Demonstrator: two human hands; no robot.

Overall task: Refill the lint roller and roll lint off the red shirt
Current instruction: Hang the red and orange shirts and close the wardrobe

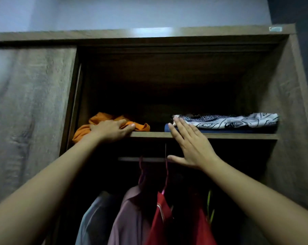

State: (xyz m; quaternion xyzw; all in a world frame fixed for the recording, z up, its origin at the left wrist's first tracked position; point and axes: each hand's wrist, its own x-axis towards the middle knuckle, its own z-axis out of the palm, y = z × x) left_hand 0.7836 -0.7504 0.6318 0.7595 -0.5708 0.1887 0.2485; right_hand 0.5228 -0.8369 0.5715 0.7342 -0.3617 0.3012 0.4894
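Observation:
A red shirt [161, 220] hangs on a pink hanger from the rail in the lower part of an open wooden wardrobe. No lint roller shows anywhere. My left hand [112, 130] rests palm down on a crumpled orange cloth [103, 119] at the left of the upper shelf, fingers spread over it. My right hand [188, 144] is raised flat with fingers apart, in front of the shelf edge [238, 136]. Its fingertips reach a folded blue cloth [167, 127] under a black-and-white patterned cloth [229, 121].
A mauve shirt [126, 218] and a pale blue garment [93, 220] hang left of the red one on the rail [130, 159]. A yellow-green hanger [209, 204] sits to its right. The sliding wardrobe door [29, 112] covers the left side. The shelf's back is dark.

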